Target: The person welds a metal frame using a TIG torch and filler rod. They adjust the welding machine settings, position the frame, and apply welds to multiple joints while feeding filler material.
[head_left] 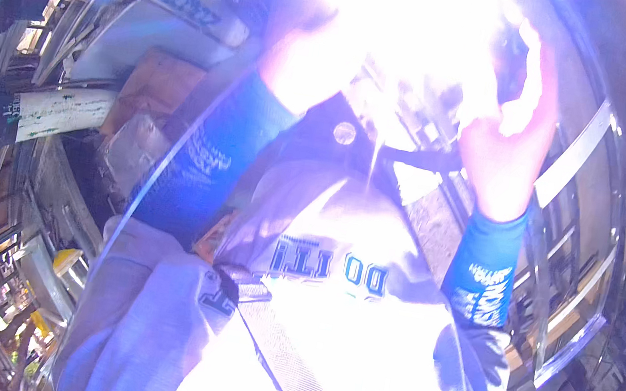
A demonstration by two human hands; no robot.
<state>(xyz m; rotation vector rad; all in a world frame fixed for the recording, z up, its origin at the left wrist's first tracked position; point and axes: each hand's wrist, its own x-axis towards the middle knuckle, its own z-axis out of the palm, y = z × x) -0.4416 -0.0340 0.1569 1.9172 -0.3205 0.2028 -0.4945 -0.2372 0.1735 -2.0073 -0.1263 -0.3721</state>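
Observation:
A blinding white glare (412,16) fills the top middle and washes out whatever lies between my hands. My left hand (313,62) reaches up into it from a blue sleeve (211,148); its fingers are lost in the light. On the other side of the glare is my right hand (509,156), its wrist in a matching blue sleeve (485,262). The back of that hand and the thumb side show, but the fingertips are bleached out. What either hand holds, if anything, cannot be made out. A dark strip (423,159) runs below the glare, toward my right wrist.
A pale shirt (341,224) and a woven strap (295,367) cover my front. At left are a brown board (160,84), a worn white bar (62,113) and cluttered scrap strips. A pale flat strip (573,158) and several long pieces lie at right.

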